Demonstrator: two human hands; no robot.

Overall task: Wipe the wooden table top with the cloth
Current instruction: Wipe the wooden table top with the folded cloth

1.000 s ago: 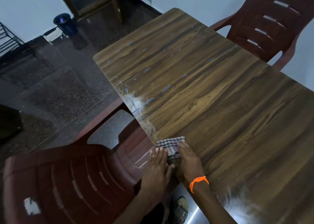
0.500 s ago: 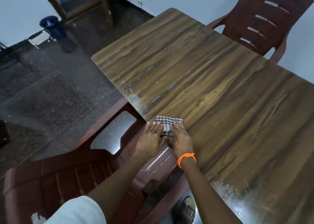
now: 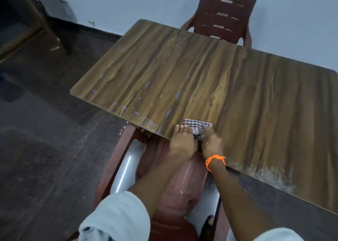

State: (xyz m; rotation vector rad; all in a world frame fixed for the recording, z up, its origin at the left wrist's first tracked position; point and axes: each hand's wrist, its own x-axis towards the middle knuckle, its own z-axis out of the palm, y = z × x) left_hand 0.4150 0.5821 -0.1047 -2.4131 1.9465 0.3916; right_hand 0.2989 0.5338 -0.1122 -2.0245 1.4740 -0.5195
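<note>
Both hands flat, fingers straight, pressing checked cloth point(image 3: 196, 126) at near table edge point(image 3: 237, 94), lower centre: left hand point(image 3: 182, 142), right hand point(image 3: 212, 143) side by side.

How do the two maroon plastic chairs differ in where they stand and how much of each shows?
The far chair stands across the wooden table against the pale wall; the near chair sits at the table's near edge, beneath the person's arms. The far chair shows its slatted backrest upright; the near chair is seen from above and partly covered by both forearms. Both are glossy maroon plastic with armrests.
</note>
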